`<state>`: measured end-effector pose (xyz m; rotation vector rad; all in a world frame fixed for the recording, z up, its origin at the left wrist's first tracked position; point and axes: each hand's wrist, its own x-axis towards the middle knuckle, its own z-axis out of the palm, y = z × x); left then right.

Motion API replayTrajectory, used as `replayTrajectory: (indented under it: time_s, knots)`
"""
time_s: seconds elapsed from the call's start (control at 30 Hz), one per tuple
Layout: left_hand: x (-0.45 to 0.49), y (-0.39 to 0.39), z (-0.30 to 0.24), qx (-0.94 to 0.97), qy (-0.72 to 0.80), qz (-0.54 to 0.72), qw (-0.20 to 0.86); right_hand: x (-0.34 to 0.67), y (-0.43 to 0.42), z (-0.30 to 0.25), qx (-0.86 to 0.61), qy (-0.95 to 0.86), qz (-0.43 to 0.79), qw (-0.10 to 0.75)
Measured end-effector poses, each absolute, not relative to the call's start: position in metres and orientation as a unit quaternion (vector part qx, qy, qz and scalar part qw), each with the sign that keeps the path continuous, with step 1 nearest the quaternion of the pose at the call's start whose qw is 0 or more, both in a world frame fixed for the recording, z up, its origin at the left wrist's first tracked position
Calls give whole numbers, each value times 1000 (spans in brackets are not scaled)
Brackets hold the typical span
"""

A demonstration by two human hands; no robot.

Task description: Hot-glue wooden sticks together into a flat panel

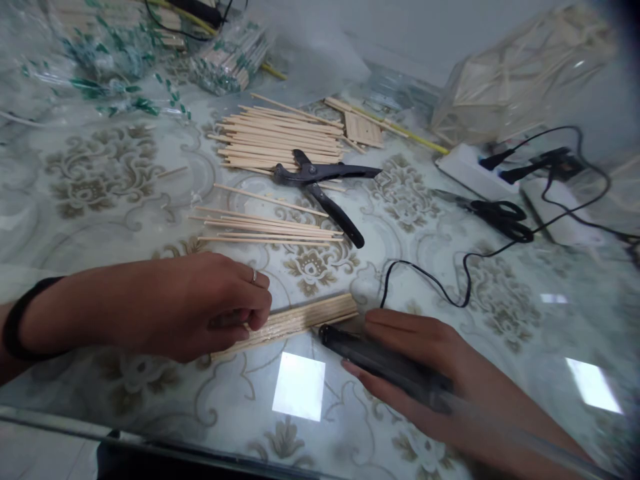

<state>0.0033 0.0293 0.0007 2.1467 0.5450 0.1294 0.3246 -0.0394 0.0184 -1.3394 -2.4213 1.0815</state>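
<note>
A flat strip of wooden sticks (pixel 310 316) lies on the glass-topped table, its sticks side by side with glossy patches on top. My left hand (pixel 200 307), wearing a ring and a dark wristband, is closed at the strip's left end, fingertips pressed on it. In my right hand (pixel 425 360) is a black glue gun (pixel 380 360), slightly blurred, with a translucent glue stick (pixel 520 427) trailing from its back. The gun's front end is beside the strip's lower right edge. Whether it touches is unclear.
Beyond my hands lie several loose sticks (pixel 270 227), black-handled cutters (pixel 330 175) and a larger stick pile (pixel 290 137). Scissors (pixel 490 212), a white power strip (pixel 475 173) and a black cord (pixel 467 280) are right. Bagged sticks (pixel 233 57) and a wrapped stick frame (pixel 520 73) stand behind.
</note>
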Motion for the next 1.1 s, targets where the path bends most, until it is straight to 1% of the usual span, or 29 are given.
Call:
replayTrajectory:
  time_s: [0.23,0.7,1.1]
  knots:
    - [3,29,0,867,219,46,445,327,-38,19,-452,-801,383,85]
    - [4,30,1,869,214,51,443,328,-35,23,-451,-816,356,66]
    - [4,30,2,871,209,61,440,327,-38,19,-450,-816,351,89]
